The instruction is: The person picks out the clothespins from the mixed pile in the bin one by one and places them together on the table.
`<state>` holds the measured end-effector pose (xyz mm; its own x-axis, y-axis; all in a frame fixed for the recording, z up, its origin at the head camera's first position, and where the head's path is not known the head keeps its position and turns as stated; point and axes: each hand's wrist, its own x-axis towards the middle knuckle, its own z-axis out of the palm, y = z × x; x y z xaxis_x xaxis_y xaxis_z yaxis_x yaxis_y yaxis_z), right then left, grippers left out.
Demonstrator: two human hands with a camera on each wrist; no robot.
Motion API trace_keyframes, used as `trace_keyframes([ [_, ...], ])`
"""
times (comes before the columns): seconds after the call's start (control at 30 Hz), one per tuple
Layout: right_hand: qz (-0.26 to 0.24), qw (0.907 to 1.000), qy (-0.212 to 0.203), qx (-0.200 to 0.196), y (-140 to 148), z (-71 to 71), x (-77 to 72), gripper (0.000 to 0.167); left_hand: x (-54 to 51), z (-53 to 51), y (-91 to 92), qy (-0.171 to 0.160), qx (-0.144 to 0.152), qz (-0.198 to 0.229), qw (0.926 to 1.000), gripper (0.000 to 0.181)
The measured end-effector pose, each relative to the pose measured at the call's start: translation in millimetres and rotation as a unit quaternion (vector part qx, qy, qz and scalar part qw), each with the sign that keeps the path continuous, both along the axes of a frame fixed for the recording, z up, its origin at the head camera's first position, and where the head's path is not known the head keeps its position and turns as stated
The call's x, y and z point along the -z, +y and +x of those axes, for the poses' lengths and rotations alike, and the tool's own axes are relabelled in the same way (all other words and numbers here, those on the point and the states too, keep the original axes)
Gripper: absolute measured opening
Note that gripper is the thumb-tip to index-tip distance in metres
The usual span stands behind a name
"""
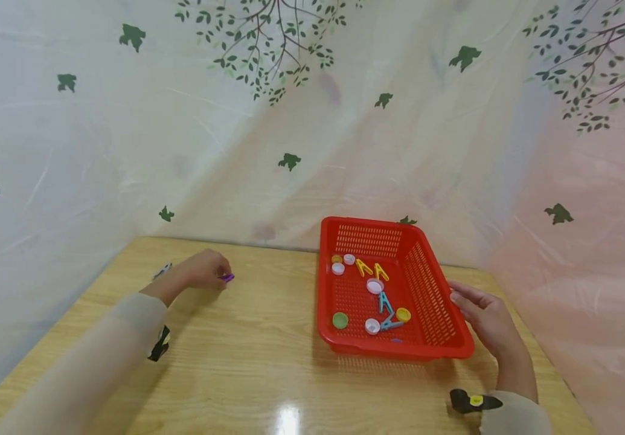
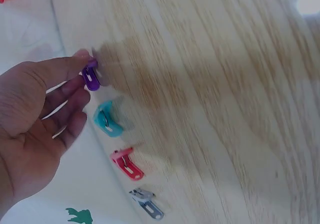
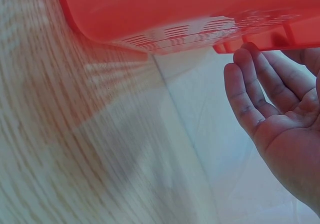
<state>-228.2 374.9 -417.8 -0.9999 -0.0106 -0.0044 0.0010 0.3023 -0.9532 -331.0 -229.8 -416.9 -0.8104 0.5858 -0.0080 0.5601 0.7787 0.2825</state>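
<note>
Landmark: red perforated basket [image 1: 323, 290]. Farthest left of it on the wood-grain table [image 1: 236, 374]: gray clothespin [image 2: 144, 195], then red clothespin [image 2: 123, 159], then teal clothespin [image 2: 113, 129], spaced in a row. Row's basket-side end, well left of basket: purple clothespin [image 1: 227, 278], pinched between thumb and fingers of left hand [image 1: 200, 272]. In basket, roughly left to right: green cap [image 1: 340, 320], white caps [image 1: 337, 269], yellow clothespins [image 1: 362, 266], light-blue clothespins [image 1: 383, 298], yellow cap [image 1: 403, 315]. Right hand [image 1: 488, 317] at basket's right rim, fingers fairly straight, tips touching, not wrapped round. Step in hand, my read: working the purple clothespin at row's end; can't tell set-down from pick-up. Set-down would call for a clean release without knocking the teal one; pick-up, for keeping the pinch and lifting clear.
</note>
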Motion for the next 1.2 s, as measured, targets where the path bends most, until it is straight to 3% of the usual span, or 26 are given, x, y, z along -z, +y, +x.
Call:
trace_keyframes([
  [0.13,-0.001,1.0000,0.001,0.001,0.0,0.3,-0.9,0.066,-2.2,-0.2,-2.9,-0.022,0.003,0.006,0.9997,0.014],
  [0.57,0.003,1.0000,0.004,0.001,0.7,-0.4,0.9,0.066,4.5,1.2,-3.0,0.014,-0.016,0.011,0.9997,0.014],
  [0.8,0.003,1.0000,-0.002,0.004,0.1,0.1,0.1,0.068,9.7,2.8,-4.9,0.023,-0.060,0.015,0.9979,0.030],
  [1.2,0.006,1.0000,0.003,0.002,0.7,-0.2,0.4,0.068,9.5,8.9,0.2,0.022,-0.089,0.022,0.9956,0.028],
])
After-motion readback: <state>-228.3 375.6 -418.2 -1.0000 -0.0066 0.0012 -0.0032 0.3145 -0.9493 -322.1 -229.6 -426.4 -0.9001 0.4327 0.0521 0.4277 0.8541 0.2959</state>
